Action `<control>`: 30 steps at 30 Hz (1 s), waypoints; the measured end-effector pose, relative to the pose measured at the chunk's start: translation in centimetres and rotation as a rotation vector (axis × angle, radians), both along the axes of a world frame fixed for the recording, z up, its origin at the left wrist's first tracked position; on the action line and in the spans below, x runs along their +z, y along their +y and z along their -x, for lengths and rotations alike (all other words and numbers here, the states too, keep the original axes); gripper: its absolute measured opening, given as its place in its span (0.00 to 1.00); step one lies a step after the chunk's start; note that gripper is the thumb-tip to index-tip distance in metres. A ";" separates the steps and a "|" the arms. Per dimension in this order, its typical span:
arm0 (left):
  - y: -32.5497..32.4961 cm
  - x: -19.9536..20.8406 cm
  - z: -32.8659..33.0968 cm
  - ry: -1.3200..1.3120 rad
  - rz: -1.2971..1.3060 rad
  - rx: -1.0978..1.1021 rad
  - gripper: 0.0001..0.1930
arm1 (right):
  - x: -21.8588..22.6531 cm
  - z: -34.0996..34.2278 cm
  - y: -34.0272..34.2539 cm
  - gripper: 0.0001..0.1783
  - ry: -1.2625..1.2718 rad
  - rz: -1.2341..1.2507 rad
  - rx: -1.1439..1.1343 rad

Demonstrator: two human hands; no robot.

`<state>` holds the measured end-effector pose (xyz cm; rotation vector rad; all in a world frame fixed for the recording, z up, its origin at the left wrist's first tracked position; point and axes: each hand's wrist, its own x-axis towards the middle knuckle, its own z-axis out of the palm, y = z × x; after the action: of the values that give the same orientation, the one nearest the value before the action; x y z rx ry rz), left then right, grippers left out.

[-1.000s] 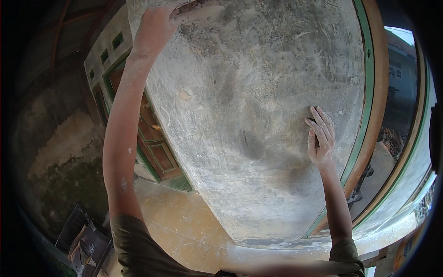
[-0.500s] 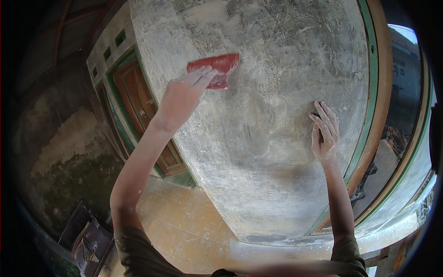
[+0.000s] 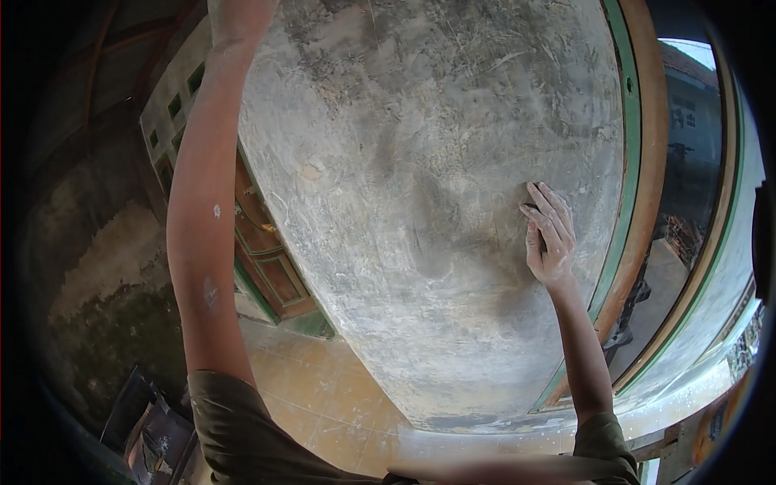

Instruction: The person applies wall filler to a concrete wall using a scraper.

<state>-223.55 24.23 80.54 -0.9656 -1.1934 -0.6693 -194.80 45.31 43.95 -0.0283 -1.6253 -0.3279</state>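
Observation:
Plastered across the middle is a rough grey wall, patchy with pale and dark smears. My right hand, whitened by dust, rests against its right part. Its fingers are slightly bent and the thumb stands apart; I see nothing held. My left arm stretches up along the wall's left edge. Only the base of my left hand shows at the top rim, its fingers cut off by the picture. The red sheet-like scraper seen earlier in that hand is out of sight.
A green-edged wooden window frame borders the wall on the right. At the left, beyond my arm, is a brown wooden door with green trim. Yellowish floor tiles lie below. A dark, worn object stands at the lower left.
My left hand has gone up and left with the red scraper, out past the top edge. My right hand keeps its place on the wall; the view has shifted slightly.

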 end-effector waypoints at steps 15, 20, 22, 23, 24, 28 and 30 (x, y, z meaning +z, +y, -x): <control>1.4 -29.3 -5.3 0.088 0.500 0.144 0.28 | -1.7 -1.3 -0.6 0.11 0.028 0.014 -0.013; -4.2 -36.4 -9.7 -0.315 0.711 -0.252 0.22 | -6.1 -0.9 -4.9 0.11 0.035 0.199 0.083; -5.9 -39.6 -10.5 -0.758 0.536 -0.765 0.15 | -9.4 -0.4 -8.9 0.11 0.035 0.290 0.115; -6.8 -41.8 -10.5 -0.879 0.423 -0.906 0.12 | -11.2 -0.1 -11.6 0.10 -0.032 0.487 0.214; -8.4 -43.5 -11.0 -0.899 0.433 -0.905 0.12 | -12.9 -0.1 -14.4 0.09 -0.097 0.685 0.309; -14.5 -51.9 -11.7 -1.257 0.315 -1.168 0.13 | -18.4 0.2 -25.6 0.07 -0.201 0.852 0.458; -17.9 -55.9 -12.3 -1.385 0.126 -1.487 0.13 | -20.8 0.5 -31.0 0.08 -0.430 1.136 0.493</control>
<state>-211.25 6.32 24.62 -1.4657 -1.4580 -2.7829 -195.32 14.26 23.14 -0.4313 -1.9769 1.0495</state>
